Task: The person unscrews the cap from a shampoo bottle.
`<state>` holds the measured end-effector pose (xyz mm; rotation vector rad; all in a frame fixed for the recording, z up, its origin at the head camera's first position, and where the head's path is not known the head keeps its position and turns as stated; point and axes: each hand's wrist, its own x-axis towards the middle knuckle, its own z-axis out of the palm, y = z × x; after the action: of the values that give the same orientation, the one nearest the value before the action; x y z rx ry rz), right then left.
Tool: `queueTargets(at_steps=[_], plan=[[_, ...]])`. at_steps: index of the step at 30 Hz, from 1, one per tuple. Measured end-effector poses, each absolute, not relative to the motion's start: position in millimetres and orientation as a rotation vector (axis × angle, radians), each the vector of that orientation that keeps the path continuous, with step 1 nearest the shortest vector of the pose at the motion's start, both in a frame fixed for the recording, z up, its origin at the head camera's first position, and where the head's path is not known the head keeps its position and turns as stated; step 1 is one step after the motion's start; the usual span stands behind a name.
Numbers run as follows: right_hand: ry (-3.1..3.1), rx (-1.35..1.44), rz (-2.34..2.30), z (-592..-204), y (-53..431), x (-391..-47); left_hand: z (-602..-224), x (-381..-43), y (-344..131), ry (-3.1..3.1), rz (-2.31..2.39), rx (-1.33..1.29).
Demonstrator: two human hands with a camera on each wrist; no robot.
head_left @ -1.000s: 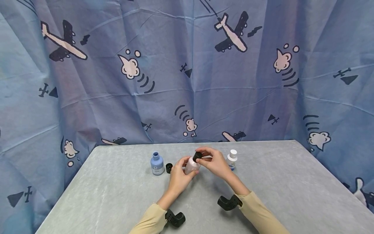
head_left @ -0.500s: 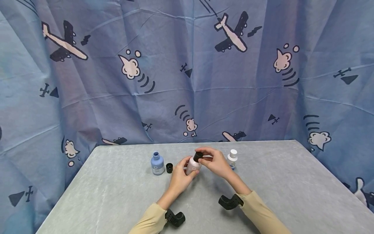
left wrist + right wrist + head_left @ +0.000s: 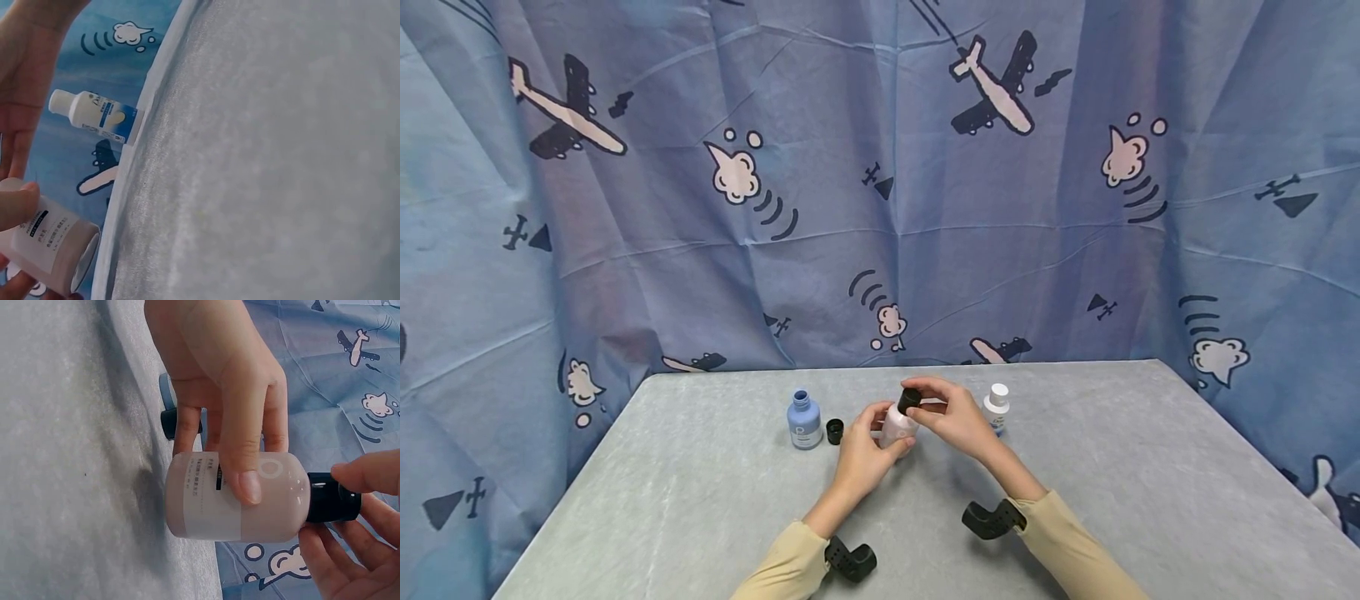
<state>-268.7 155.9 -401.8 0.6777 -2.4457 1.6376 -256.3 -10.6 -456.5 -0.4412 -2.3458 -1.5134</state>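
Observation:
My left hand (image 3: 861, 454) grips a pale pink bottle (image 3: 269, 506) around its body, thumb across the printed label. The bottle is held above the table, and its base faces the camera in the left wrist view. On its neck sits a black cap (image 3: 331, 497), which my right hand (image 3: 951, 417) pinches between thumb and fingers. Left of my hands a blue bottle (image 3: 804, 423) stands upright with its neck uncovered. Beside it a second black cap (image 3: 834, 431) lies on the table. Just behind my right hand stands a small white bottle (image 3: 997, 407) with a white cap and a blue-and-white label.
The grey table (image 3: 715, 492) reaches back to a blue curtain (image 3: 820, 183) printed with airplanes and clouds. Each wrist wears a black camera mount (image 3: 850, 560) below a beige sleeve (image 3: 786, 567).
The pink bottle has shifted slightly right and stands a little more upright. Both hands keep their hold on it and its cap. The other bottles and the loose cap stay put.

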Motion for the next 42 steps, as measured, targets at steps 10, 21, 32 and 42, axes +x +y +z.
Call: queueTargets(at_steps=[10,21,32,42], plan=[[-2.498,0.457,1.552,-404.7,152.7,-268.2,-455.0,-253.5,-11.2,-2.362,-1.429,-0.315],[-2.528,0.358,1.515,-403.8,147.5,-268.7,-455.5,-252.6,-12.3,-2.345,-1.381,-0.319],[-2.526,0.353,1.494,-403.2,146.7,-266.8,-455.3,-251.5,-10.8,-2.349,-1.378,-0.363],[-2.511,0.395,1.52,-403.0,145.9,-265.8,-453.6,-250.1,-9.4,-2.351,-1.375,-0.421]])
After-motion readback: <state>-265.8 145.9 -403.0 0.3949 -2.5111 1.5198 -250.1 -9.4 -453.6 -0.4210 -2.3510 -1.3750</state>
